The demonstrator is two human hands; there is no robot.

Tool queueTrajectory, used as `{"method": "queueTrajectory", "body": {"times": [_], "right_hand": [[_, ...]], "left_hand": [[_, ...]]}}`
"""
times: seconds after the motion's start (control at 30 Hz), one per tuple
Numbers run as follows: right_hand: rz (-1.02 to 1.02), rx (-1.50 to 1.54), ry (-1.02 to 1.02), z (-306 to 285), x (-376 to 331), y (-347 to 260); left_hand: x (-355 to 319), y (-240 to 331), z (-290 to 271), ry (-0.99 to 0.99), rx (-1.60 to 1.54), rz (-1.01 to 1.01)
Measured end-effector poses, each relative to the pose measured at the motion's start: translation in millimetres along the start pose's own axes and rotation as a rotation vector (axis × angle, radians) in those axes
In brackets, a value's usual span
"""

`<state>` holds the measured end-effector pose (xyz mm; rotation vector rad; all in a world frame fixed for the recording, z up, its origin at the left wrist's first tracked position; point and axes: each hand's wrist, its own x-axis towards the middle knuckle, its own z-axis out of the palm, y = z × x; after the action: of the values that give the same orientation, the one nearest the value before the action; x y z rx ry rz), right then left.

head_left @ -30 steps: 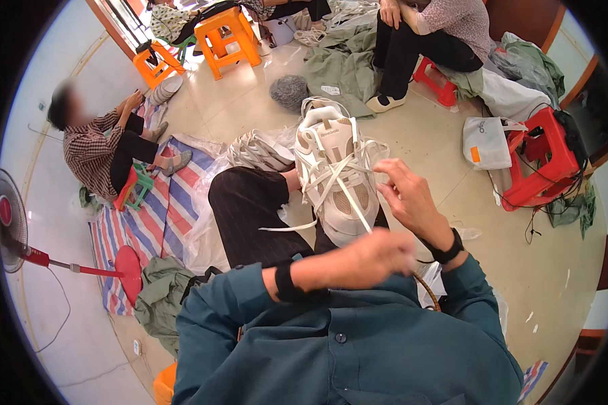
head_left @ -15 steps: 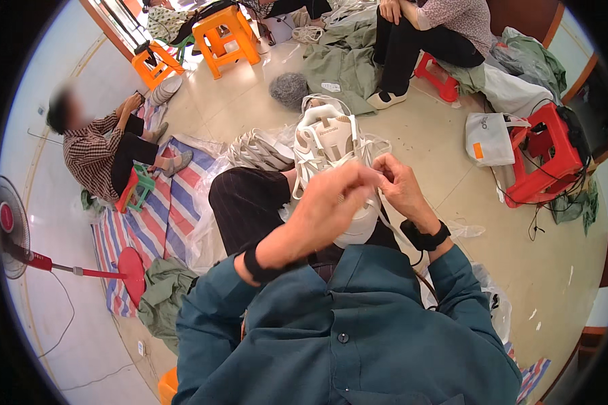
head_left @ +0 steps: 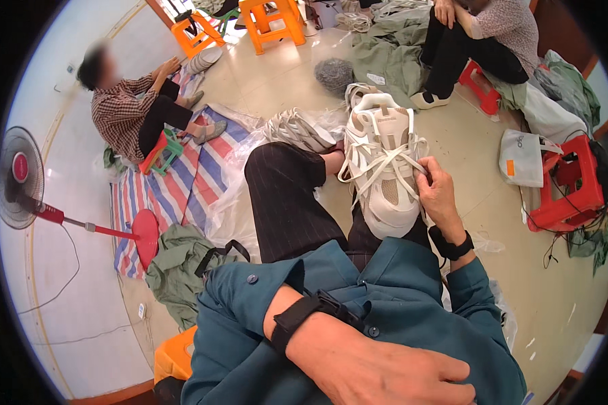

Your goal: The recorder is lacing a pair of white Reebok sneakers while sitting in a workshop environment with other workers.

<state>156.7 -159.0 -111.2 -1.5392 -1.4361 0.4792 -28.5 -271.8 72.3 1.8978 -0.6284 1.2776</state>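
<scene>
A white and beige sneaker rests on my lap, toe toward me, its pale laces crossed over the tongue. My right hand is at the shoe's right side, fingers and thumb closed against its edge by the laces. Whether a lace end is also in that grip is hidden. My left hand lies across my front, low in the view and away from the shoe. Its back faces up, and two digits show apart with nothing visible in them; the others are hidden. Both wrists wear black bands.
Another pale shoe lies beyond my left knee on plastic sheeting. A red fan stands left, near a seated person on a striped sheet. Right is a red stool with cables and a white bag. Another person sits far right.
My left hand has come away from the laces and down toward my body. The right hand stays at the shoe's side. The whole view has shifted, with the shoe now less covered.
</scene>
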Motion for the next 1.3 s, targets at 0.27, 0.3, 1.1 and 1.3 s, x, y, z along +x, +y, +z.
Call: {"method": "queueTrajectory", "body": {"times": [0.27,0.3,1.1,1.3], "right_hand": [[0.014,0.028,0.012,3.4,0.1,-2.5],[0.016,0.023,0.020,3.6,0.4,-2.6],[-0.036,0.653,0.293,-10.6,41.1,5.0],[0.405,1.077,0.056,6.9,35.7,20.6]], "left_hand": [[-11.8,0.3,-18.9,0.113,0.100,0.032],[-10.5,3.7,-27.7,0.111,0.092,0.037],[-147.5,-149.4,-112.3,0.050,1.085,-0.838],[-144.4,-142.6,-129.3,0.243,0.799,-1.105]]}}
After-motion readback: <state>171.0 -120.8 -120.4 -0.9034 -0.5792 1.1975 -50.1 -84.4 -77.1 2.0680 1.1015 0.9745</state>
